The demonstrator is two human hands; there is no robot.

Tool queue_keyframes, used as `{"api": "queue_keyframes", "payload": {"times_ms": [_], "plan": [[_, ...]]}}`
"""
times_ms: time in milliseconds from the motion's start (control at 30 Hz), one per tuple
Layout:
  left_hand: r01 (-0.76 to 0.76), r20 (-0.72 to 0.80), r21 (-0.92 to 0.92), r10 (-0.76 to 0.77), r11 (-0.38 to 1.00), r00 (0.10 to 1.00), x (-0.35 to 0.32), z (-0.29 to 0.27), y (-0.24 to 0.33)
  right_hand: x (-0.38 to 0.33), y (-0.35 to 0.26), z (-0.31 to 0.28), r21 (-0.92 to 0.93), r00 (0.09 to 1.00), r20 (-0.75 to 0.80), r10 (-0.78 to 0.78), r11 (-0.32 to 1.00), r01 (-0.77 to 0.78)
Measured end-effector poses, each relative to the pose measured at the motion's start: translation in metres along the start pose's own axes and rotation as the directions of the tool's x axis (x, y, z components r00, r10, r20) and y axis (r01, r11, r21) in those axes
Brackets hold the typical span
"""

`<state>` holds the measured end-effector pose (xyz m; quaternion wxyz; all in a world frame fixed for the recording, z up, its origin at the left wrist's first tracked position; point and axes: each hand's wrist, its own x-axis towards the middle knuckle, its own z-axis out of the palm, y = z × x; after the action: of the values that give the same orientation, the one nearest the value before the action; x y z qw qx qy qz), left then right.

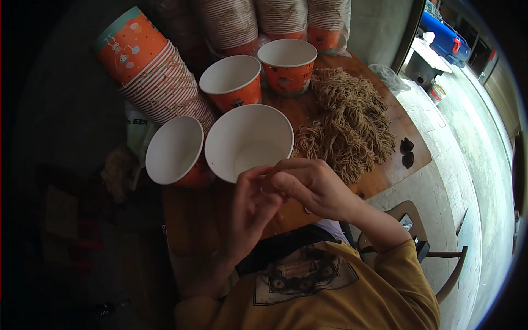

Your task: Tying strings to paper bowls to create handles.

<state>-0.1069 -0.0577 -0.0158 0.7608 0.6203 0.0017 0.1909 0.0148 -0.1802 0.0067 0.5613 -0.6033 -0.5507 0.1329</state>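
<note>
My left hand (pixel 254 203) and my right hand (pixel 316 187) meet just over the near rim of a large paper bucket (pixel 250 137), white inside. The fingers of both are bent and pressed together at the tips. Whatever they pinch, if anything, is too small or hidden to make out. Left of that bucket, another paper bucket (pixel 175 151) leans with its mouth toward me. Behind stand two more orange paper buckets, one in the middle (pixel 231 82) and one farther right (pixel 287 66). A heap of tan twisted paper cords (pixel 355 121) lies right of the buckets.
A tall nested stack of orange buckets (pixel 159 77) tilts at the left. More stacks in clear plastic (pixel 280 16) line the back. Two small black objects (pixel 407 153) lie near the right edge of the wooden table (pixel 407 126). A chair (pixel 407 220) stands at the right.
</note>
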Motion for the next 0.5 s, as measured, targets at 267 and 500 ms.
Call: {"api": "queue_keyframes", "payload": {"times_ms": [267, 500], "plan": [[0.131, 0.033, 0.337, -0.151, 0.932, 0.988, 0.016, 0.014, 0.013, 0.002, 0.003, -0.027, -0.015, 1.0, 0.006, -0.02, 1.0, 0.02], [0.181, 0.099, 0.428, -0.245, 0.885, 0.964, 0.029, 0.016, 0.026, -0.001, 0.005, -0.039, 0.183, 0.979, 0.021, 0.201, 0.962, -0.202]]}}
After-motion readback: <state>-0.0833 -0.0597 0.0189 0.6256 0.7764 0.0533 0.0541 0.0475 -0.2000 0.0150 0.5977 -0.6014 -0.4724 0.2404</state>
